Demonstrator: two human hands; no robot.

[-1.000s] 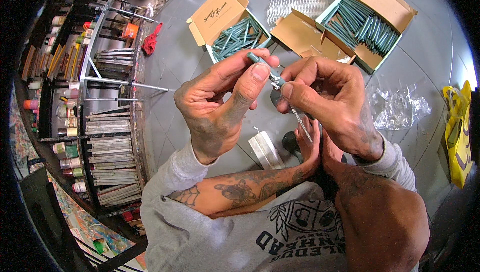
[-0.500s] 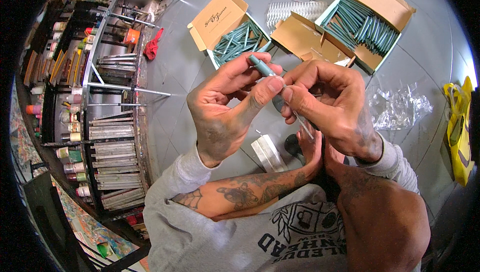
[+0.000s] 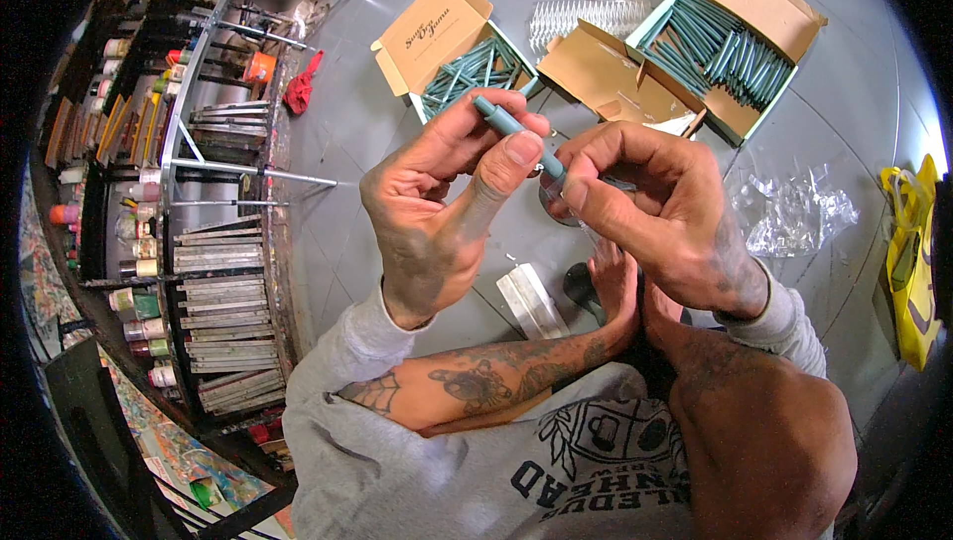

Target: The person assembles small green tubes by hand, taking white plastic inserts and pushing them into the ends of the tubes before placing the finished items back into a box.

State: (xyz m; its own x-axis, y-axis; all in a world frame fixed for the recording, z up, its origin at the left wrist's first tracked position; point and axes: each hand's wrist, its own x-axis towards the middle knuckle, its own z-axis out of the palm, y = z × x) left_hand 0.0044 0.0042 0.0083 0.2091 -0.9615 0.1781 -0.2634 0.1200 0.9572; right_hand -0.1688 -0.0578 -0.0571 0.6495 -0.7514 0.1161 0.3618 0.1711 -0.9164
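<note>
A slim teal pen [image 3: 504, 123] slants between my two hands above the floor. My left hand [image 3: 437, 207] pinches it near its upper end with thumb and fingers. At the lower end my right hand [image 3: 645, 212] is closed, thumb against forefinger, on what looks like a clear plastic sleeve around the pen. Part of that sleeve trails below the right fingers. Beyond my hands, an open cardboard box [image 3: 516, 56] holds loose pens of the same colour. To its right, a second open box [image 3: 789, 98] is filled with more of them.
A brown cardboard piece [image 3: 596, 68] and a clear ribbed plastic tray [image 3: 586, 22] lie between the boxes. Crumpled clear plastic [image 3: 794, 207] and a yellow bag [image 3: 908, 262] are on the right. A small white box [image 3: 531, 302] lies near my feet. Crowded metal shelving [image 3: 179, 183] stands left.
My left hand has shifted slightly left and up with the pen. More of the pen's length now shows between the hands, and my right hand stays nearly in place.
</note>
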